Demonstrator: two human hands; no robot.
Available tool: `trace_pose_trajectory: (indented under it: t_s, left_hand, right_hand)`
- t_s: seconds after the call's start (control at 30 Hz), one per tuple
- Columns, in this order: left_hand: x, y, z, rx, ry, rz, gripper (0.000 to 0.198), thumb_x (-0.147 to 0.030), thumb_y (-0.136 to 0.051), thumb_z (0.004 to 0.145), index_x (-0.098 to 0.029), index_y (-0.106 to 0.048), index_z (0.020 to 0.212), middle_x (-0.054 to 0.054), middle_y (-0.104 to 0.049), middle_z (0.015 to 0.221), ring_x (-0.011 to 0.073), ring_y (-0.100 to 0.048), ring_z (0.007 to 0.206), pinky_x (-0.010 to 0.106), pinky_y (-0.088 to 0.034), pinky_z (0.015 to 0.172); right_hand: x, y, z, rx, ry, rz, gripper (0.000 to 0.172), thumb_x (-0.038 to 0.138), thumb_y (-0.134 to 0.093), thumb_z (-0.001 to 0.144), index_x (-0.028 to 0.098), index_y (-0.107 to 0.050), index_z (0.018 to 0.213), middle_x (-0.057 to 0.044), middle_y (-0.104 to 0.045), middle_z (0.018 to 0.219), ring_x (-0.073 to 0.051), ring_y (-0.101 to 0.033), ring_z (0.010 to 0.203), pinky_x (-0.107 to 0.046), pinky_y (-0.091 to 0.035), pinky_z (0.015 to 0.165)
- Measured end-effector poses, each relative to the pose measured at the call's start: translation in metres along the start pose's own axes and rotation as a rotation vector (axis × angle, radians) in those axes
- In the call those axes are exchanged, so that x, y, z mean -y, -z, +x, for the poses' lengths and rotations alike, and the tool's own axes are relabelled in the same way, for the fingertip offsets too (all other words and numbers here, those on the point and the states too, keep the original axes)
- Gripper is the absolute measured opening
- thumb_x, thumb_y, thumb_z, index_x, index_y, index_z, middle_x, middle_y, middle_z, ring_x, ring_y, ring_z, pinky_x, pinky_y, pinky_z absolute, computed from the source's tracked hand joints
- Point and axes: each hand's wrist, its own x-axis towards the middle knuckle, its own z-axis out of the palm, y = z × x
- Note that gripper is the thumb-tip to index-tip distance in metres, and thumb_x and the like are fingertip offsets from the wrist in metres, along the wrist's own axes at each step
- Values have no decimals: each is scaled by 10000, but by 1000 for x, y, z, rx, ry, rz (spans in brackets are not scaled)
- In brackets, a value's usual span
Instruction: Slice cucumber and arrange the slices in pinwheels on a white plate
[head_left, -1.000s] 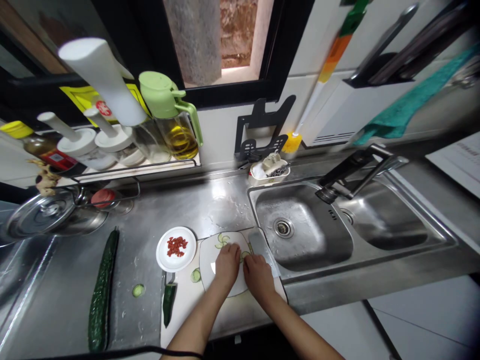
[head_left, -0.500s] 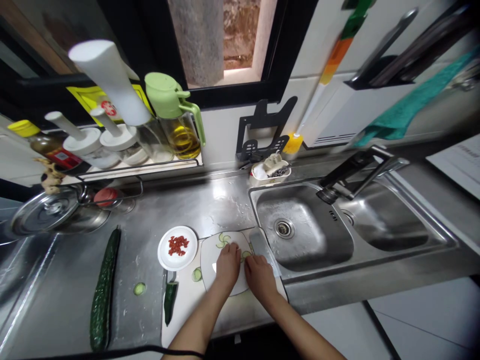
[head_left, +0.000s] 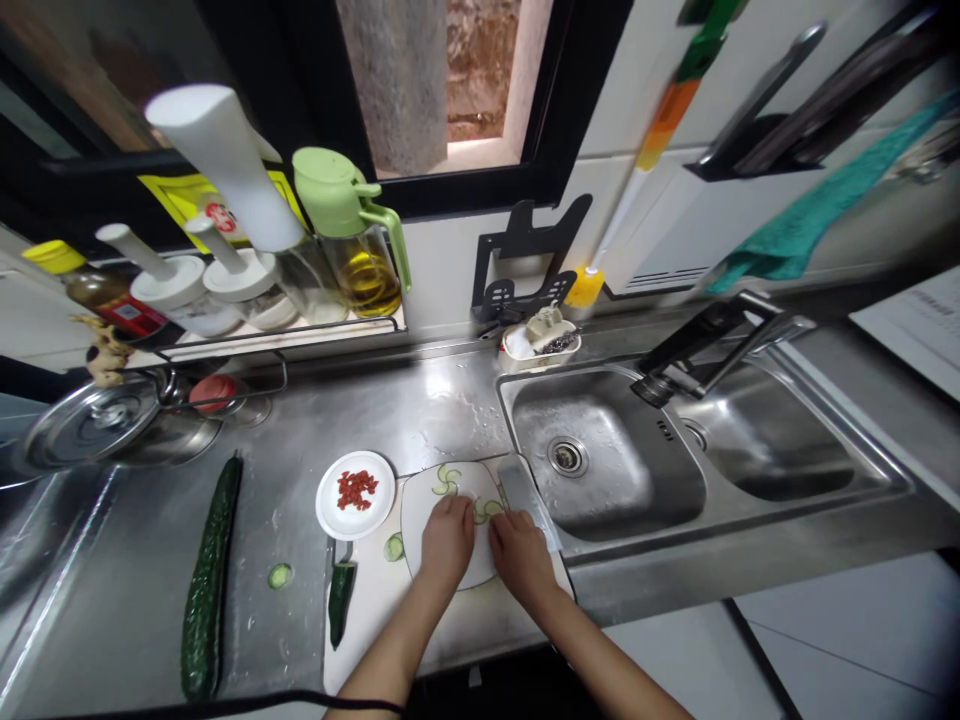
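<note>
Both hands work low over a white squarish plate (head_left: 415, 505) that lies on a cutting board (head_left: 367, 610). Thin curved cucumber slices (head_left: 446, 481) form a pinwheel near its far edge, and more slices (head_left: 489, 510) lie by my fingertips. My left hand (head_left: 448, 540) is closed with its fingers bent down; whatever is in them is hidden. Closed too, my right hand (head_left: 523, 555) has its fingertips at the right-hand slices, and I cannot make out what they hold. A cleaver (head_left: 521, 490) rests flat at the board's right side, partly behind that hand.
Left of the plate are a small white dish (head_left: 326, 497) of red berries, a cucumber piece (head_left: 341, 605) and a cucumber end (head_left: 394, 547). A whole cucumber (head_left: 210, 580) and another end piece (head_left: 280, 576) lie farther left. The sink (head_left: 615, 430) borders the board's right.
My left hand has drawn back slightly toward me and left, showing more of the slices between the hands. My right hand stays almost in place.
</note>
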Motion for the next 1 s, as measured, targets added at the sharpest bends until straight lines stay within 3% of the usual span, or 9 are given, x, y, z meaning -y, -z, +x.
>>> trace_pose_trajectory:
  t_s: [0.1,0.23,0.43,0.73,1.0]
  left_hand:
    - [18,14,-20,-84,10,-81,277,-239,-375,909,-185,-646,930,102,-656,928,208,-599,904,316,-439,837]
    - [59,30,-50,-238,105,-118,257,-287,-443,870,-178,-644,989,109,-669,977,220,-617,891,329,-457,830]
    - [104,34,-75,-341,264,-14,350,-359,-473,833,-153,-650,1055,108,-675,933,226,-634,833,340,-485,782]
    - [111,24,-76,-316,262,40,347,-313,-448,825,-141,-651,1047,110,-670,909,208,-629,785,314,-479,775]
    - [107,27,-70,-312,320,-18,186,-294,-456,802,-205,-620,800,33,-635,727,170,-586,673,266,-431,676]
  right_hand:
    - [-3,-1,-6,-25,34,31,147,167,-475,894,192,-619,888,-57,-648,919,-217,-534,916,-307,-324,698]
    - [-8,-8,-16,-67,112,83,154,167,-476,893,188,-626,865,-60,-636,873,-207,-531,885,-297,-332,717]
    - [-7,-20,-29,-86,237,121,189,152,-456,897,187,-603,784,-45,-610,792,-191,-526,835,-286,-331,710]
    - [5,-24,-33,-65,311,100,179,152,-470,896,187,-598,777,-39,-602,773,-184,-514,795,-290,-330,722]
    - [5,-29,-32,-66,322,102,182,142,-471,889,182,-592,759,-41,-592,757,-183,-502,777,-294,-332,715]
